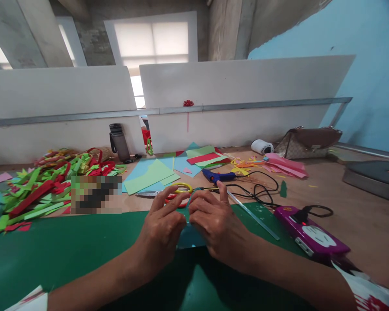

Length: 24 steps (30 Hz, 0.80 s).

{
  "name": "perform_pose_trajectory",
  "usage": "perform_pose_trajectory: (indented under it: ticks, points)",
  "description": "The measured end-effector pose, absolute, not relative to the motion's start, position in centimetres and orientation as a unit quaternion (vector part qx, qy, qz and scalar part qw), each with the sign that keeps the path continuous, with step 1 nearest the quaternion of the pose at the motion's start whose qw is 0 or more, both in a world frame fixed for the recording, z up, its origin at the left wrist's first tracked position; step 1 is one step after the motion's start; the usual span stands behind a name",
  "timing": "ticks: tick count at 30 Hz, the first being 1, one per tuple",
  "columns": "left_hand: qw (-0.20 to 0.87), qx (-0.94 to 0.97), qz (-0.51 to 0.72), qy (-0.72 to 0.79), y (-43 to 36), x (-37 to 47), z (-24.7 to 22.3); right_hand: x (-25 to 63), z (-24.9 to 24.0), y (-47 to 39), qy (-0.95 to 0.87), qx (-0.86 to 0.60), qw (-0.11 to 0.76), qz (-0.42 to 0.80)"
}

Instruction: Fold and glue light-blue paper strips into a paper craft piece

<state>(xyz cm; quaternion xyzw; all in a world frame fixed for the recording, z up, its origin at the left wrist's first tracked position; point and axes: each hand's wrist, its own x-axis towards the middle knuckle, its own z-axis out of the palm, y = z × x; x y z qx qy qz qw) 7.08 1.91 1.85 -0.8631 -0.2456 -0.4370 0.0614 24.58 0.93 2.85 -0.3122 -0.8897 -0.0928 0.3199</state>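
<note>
Close together above the green mat (94, 246), both hands pinch one blue piece of paper (190, 236). My left hand (164, 229) has its thumb and fingers closed at the paper's left side. On the right side, my right hand (215, 224) is closed on the same piece, its index finger raised. The fingers hide much of the paper. Just beyond the hands lie yellow-handled scissors (183, 187) and red-handled scissors (181, 202), partly covered by the fingers. Behind my right hand rests a blue glue gun (221, 176), with a clear glue stick (256, 218) nearer.
Cut paper strips (35, 194) are heaped at the left. Coloured sheets (152, 175) lie behind the hands. A dark bottle (119, 144) stands at the back. Rightward are a purple power strip (314, 233) with black cable, pink paper (287, 165), a handbag (307, 142) and a grey case (372, 179).
</note>
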Motion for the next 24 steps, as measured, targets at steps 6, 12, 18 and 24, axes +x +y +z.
perform_pose_trajectory:
  ticks: [6,12,18,24]
  points:
    - [0.062,-0.858,-0.435,-0.267,1.7,6.4,1.9,25.4,3.3,1.1,-0.886,-0.318,0.321,-0.105]
    - [0.094,-0.848,-0.439,-0.282,1.9,5.6,2.2,26.0,4.1,1.1,-0.876,-0.336,0.318,-0.137]
    - [0.114,-0.84,-0.418,-0.325,2.1,4.5,2.5,26.0,4.1,1.4,-0.865,-0.341,0.339,-0.144]
    - [0.188,-0.849,-0.408,-0.277,0.8,6.4,3.5,24.7,3.0,1.4,-0.863,-0.333,0.349,-0.151]
